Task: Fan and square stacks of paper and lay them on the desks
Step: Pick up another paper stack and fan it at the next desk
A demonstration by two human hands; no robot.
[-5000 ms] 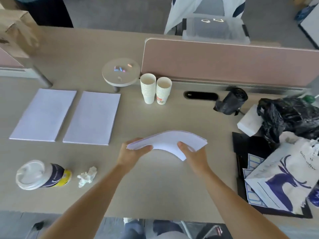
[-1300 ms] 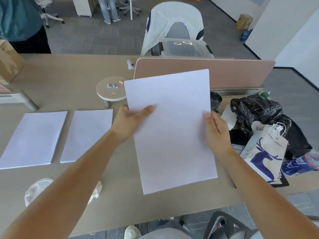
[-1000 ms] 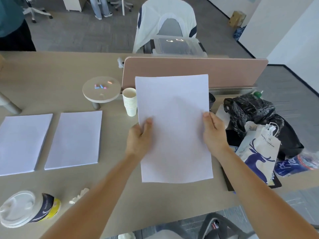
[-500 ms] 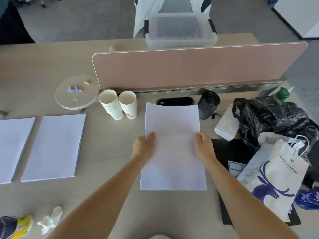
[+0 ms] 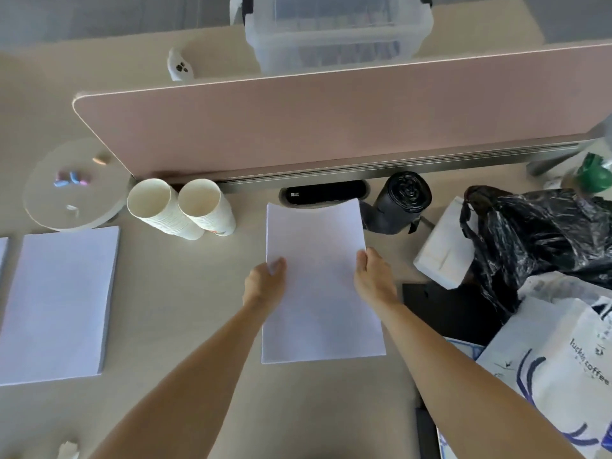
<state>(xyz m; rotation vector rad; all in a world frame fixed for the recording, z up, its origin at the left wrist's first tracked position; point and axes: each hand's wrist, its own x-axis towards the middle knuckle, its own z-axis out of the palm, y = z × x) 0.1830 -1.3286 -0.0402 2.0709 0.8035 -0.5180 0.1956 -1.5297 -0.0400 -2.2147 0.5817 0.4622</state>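
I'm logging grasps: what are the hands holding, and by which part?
Both hold the paper stack by its long side edges, about mid-length: the left hand on the left edge, the right hand on the right edge.

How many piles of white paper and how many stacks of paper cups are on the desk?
Paper piles: 3 - middle pile, left pile, sliver at the picture's left edge.
Cup stacks: 2 - left cup stack, right cup stack.
Total: 5.

The left hand (image 5: 265, 283) and right hand (image 5: 374, 279) hold a paper stack (image 5: 321, 299) on the desk (image 5: 192, 293).
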